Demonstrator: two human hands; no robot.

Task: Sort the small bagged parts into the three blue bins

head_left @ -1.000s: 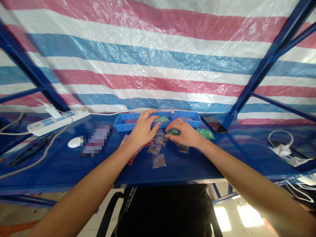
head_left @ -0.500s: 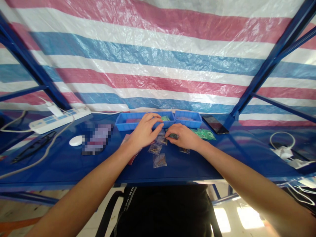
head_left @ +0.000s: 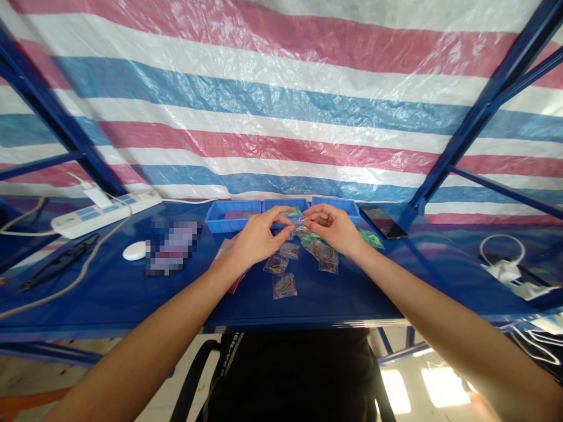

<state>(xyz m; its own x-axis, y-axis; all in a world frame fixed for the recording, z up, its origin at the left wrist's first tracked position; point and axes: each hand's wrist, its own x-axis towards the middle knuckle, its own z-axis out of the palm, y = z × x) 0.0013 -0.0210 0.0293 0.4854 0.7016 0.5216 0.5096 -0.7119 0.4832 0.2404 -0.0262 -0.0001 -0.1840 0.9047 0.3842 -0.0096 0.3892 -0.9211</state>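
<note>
Blue plastic bins (head_left: 233, 226) are lined along the back edge of the table (head_left: 352, 302), with a smartphone (head_left: 383, 221) laid to their right. Just in front of the middle bin (head_left: 273, 203), a small clear bag (head_left: 298, 225) is held in a narrow pinch by both the left hand (head_left: 263, 235) and the right hand (head_left: 332, 230). Nearer the front edge, bags of brass-coloured pieces (head_left: 285, 286) are scattered; green packets (head_left: 372, 238) are spread beside the right hand, and pink packets (head_left: 224, 246) are partly covered by the left arm (head_left: 215, 275). Toward the back left corner a white power strip (head_left: 108, 214) is set, and a white charger (head_left: 505, 270) at the right end. The glossy tabletop is backed by striped plastic sheeting (head_left: 264, 105).
</note>
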